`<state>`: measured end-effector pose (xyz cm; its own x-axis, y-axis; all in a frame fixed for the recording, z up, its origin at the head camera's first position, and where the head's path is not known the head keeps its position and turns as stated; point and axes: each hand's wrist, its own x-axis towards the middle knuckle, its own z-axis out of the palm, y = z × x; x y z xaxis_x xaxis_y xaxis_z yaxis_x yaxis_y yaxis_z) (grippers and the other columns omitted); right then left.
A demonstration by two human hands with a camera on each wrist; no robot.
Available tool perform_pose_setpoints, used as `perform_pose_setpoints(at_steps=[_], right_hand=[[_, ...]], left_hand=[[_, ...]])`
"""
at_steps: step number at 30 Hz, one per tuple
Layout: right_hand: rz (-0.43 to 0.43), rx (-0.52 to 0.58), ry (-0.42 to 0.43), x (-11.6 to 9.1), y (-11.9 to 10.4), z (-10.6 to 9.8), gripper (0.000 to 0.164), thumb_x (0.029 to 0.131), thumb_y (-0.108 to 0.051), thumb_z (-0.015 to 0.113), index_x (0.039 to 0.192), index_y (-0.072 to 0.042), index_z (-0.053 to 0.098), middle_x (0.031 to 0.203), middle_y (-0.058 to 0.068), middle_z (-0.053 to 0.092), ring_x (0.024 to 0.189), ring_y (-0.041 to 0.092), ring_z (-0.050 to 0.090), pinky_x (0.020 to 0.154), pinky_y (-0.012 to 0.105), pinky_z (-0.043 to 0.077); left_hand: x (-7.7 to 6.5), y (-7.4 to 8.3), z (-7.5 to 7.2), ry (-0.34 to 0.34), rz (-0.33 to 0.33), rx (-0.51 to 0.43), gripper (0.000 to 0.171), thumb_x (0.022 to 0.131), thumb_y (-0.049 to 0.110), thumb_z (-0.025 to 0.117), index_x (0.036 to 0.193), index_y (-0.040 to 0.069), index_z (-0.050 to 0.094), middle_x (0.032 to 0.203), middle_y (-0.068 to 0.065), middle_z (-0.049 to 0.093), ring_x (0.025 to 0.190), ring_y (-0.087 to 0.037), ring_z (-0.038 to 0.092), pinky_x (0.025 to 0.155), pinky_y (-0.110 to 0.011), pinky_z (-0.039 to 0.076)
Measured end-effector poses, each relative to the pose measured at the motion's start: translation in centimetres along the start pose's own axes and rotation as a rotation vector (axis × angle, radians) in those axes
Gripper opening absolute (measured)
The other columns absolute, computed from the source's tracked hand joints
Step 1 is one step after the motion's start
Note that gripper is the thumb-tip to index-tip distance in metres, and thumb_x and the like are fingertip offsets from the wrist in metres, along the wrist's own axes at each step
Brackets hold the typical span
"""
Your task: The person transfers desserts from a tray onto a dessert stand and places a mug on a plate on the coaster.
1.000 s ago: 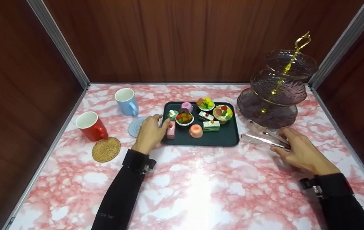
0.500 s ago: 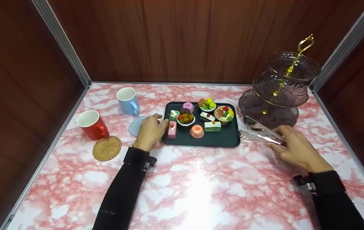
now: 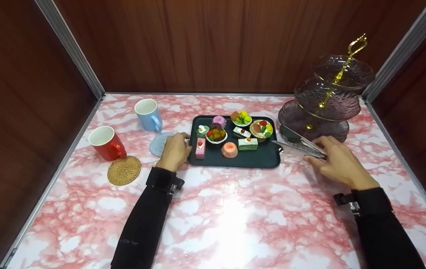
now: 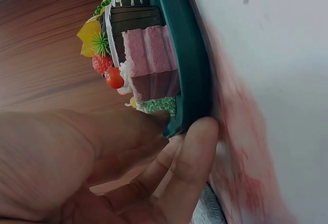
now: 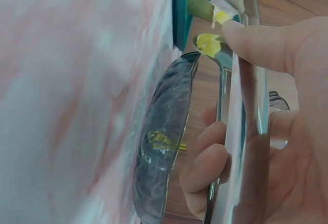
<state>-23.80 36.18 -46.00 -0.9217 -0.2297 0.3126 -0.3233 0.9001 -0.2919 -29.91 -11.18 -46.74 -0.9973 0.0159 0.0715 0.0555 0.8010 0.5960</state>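
A dark green tray [image 3: 250,161] bears several toy desserts. At its left rim my left hand [image 3: 175,151] pinches the edge; the left wrist view has the thumb above the rim and a finger beneath. Close to that hand lies a pink cake slice [image 4: 154,60]. My right hand [image 3: 336,162] holds metal tongs [image 5: 251,106], whose spread arms point left with the tips at the tray's right edge. Nearest to those tips are a fruit tart [image 3: 261,130] and a green layered cake slice [image 3: 247,145]. An orange ring-shaped dessert [image 3: 230,150] sits near the front.
Behind the tongs stands a three-tier glass stand [image 3: 291,116] with a gold stem. On the left are a blue mug [image 3: 148,118], a red mug [image 3: 107,145], a woven coaster [image 3: 124,170] and a light blue coaster [image 3: 157,145], partly behind the left hand.
My right hand has moved left with the tongs, bringing their tips from beside the tray to its right edge. My left hand stays at the left rim.
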Motion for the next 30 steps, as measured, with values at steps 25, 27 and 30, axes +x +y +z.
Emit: perform_pose_setpoints(at_steps=[25, 27, 30], right_hand=[[-0.005, -0.022, -0.005, 2.7, -0.9, 0.9, 0.053, 0.070, -0.049, 0.073, 0.109, -0.016, 0.059, 0.098, 0.000, 0.056, 0.084, 0.021, 0.054, 0.070, 0.041, 0.042], [0.000, -0.026, -0.008, 2.8, -1.0, 1.0, 0.053, 0.070, -0.048, 0.074, 0.110, -0.017, 0.058, 0.097, 0.000, 0.055, 0.083, 0.021, 0.054, 0.069, 0.041, 0.042], [0.003, -0.026, -0.009, 3.1, -1.0, 1.0, 0.055, 0.069, -0.047, 0.075, 0.110, -0.015, 0.058, 0.098, 0.001, 0.055, 0.082, 0.021, 0.053, 0.068, 0.040, 0.041]], left_hand=[[0.5, -0.3, 0.2, 0.021, 0.012, 0.035, 0.029, 0.076, 0.006, 0.068, 0.105, 0.009, 0.068, 0.073, -0.003, 0.062, 0.075, -0.022, 0.061, 0.072, -0.035, 0.049], [0.5, -0.3, 0.2, 0.016, 0.012, 0.038, 0.029, 0.076, 0.006, 0.068, 0.105, 0.009, 0.068, 0.073, -0.002, 0.062, 0.076, -0.021, 0.061, 0.073, -0.035, 0.049], [0.6, -0.3, 0.2, 0.011, 0.023, 0.040, 0.029, 0.077, 0.006, 0.068, 0.106, 0.008, 0.067, 0.074, -0.003, 0.063, 0.077, -0.021, 0.061, 0.074, -0.036, 0.050]])
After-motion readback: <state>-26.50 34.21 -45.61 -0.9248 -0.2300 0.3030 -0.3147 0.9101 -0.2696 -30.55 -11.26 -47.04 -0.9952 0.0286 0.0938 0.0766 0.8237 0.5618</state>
